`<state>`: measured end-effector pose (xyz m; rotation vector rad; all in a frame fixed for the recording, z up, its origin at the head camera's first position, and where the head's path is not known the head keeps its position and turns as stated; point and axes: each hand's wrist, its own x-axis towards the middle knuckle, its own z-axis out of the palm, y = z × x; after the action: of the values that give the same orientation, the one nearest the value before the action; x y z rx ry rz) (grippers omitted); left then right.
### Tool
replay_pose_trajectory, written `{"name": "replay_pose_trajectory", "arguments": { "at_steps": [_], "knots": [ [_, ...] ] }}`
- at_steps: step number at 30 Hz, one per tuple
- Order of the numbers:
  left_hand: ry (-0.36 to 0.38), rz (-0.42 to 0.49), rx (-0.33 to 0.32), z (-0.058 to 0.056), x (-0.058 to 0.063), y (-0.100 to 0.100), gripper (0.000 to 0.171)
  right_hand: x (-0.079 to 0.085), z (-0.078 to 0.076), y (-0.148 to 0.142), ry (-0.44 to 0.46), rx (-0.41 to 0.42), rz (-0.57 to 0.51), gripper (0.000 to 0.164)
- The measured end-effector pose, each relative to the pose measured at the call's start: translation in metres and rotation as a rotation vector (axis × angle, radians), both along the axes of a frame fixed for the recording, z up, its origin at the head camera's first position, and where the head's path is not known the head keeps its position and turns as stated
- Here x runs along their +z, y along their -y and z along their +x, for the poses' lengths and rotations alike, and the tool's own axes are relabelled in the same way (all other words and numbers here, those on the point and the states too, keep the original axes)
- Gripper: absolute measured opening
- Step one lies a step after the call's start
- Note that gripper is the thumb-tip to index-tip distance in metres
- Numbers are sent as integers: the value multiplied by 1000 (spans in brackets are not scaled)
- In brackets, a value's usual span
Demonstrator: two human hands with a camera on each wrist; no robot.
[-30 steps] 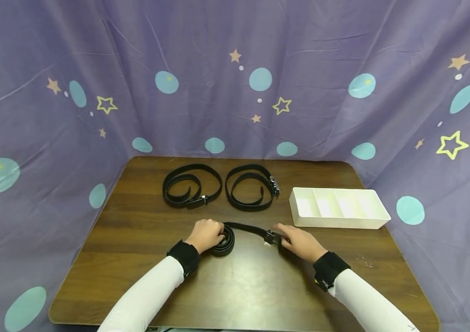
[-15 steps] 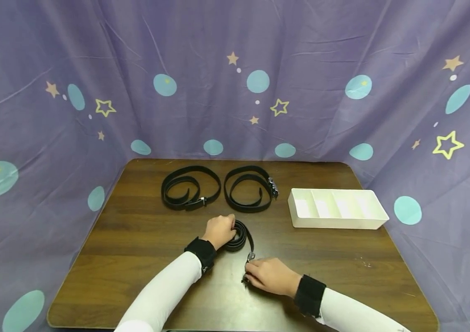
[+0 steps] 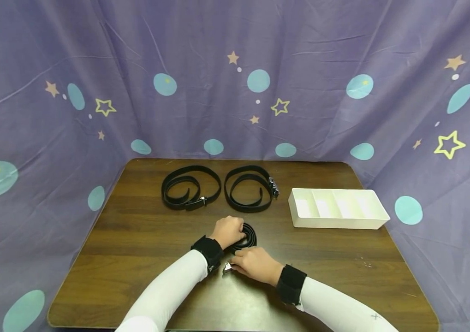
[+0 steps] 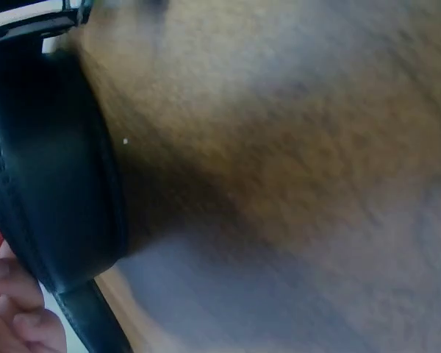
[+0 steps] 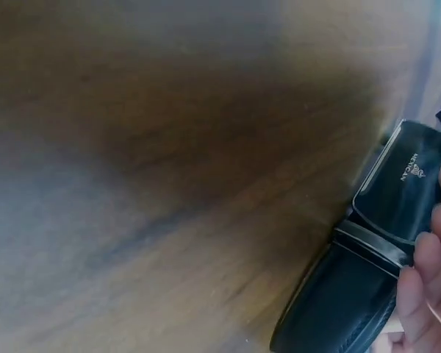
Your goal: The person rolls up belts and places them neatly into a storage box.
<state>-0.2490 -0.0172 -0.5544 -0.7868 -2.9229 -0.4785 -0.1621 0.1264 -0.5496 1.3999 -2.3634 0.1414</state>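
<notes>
A black leather belt point(image 3: 252, 234), wound into a tight coil, stands on its edge near the middle of the table. My left hand point(image 3: 228, 232) grips the coil from its left side, fingers partly hidden. With my right hand point(image 3: 258, 265) I hold the buckle end, drawn round the near side of the coil. The silver buckle point(image 3: 227, 268) sticks out past the right fingertips. In the right wrist view, fingers point(image 5: 426, 272) lie along the dark buckle plate point(image 5: 404, 176) with printed lettering. A broad strap of the belt point(image 4: 55, 169) fills the left edge of the left wrist view.
Two more black belts lie loosely coiled at the back, a left one point(image 3: 168, 184) and a right one point(image 3: 230, 184). A white divided box point(image 3: 338, 222) sits at the right on the brown wooden table point(image 3: 127, 258). A purple patterned curtain point(image 3: 201, 115) hangs behind.
My right hand has swung the buckle end from the right, round the near side, to the left below the coil. The left hand has shifted right with the coil.
</notes>
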Motion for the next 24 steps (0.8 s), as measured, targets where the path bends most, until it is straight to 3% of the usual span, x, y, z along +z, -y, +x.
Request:
{"name": "replay_pose_trajectory", "arguments": {
  "at_steps": [5,9,11,16,24],
  "knots": [
    [83,36,-61,-1,1,3,32,-5,-7,1,17,-69,-61,18],
    [106,99,-140,1,0,8,13,-10,-11,1,87,-152,-147,23],
    [102,132,-193,2,-1,12,6,-12,-11,1,113,-186,-178,24],
    [102,167,-283,6,-1,24,15,-11,-11,1,152,-227,-195,23],
    [11,244,-302,7,8,50,10,2,-15,-7,304,-274,-226,14]
  ]
}}
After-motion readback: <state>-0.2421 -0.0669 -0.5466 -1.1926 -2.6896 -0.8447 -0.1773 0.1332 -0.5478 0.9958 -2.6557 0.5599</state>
